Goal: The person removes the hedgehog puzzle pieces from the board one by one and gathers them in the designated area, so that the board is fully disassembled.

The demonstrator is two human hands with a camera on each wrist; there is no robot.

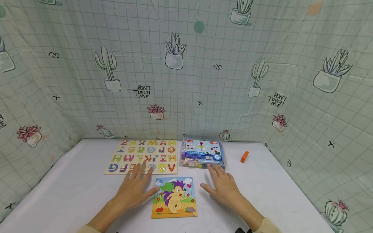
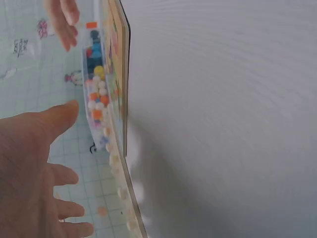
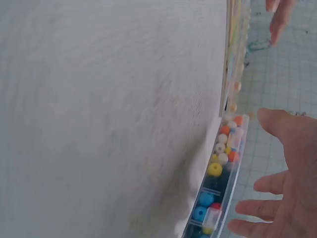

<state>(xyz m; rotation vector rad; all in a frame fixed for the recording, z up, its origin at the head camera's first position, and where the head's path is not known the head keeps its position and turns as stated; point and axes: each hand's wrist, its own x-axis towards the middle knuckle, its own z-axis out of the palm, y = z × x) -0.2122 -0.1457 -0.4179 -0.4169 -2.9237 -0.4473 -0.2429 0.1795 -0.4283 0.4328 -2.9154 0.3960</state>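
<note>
A square hedgehog picture puzzle (image 1: 175, 198) lies flat on the white table between the two hands. My left hand (image 1: 132, 189) hovers with fingers spread, its thumb near the puzzle's left edge and its fingertips over the lower row of a wooden alphabet board (image 1: 112, 158). To the right of the puzzle, my right hand (image 1: 222, 186) also has its fingers extended, close to the front of a clear box of colored beads (image 1: 202, 153). Both wrist views show the hands raised off the table, palms bare. Beads show through the box side (image 3: 218, 158) in the right wrist view.
An orange block (image 1: 244, 156) lies at the back right of the white table (image 1: 73, 187). Behind and on both sides hangs a gridded cloth (image 1: 186, 84) printed with cacti. The alphabet board and bead box stand side by side along the table's back edge.
</note>
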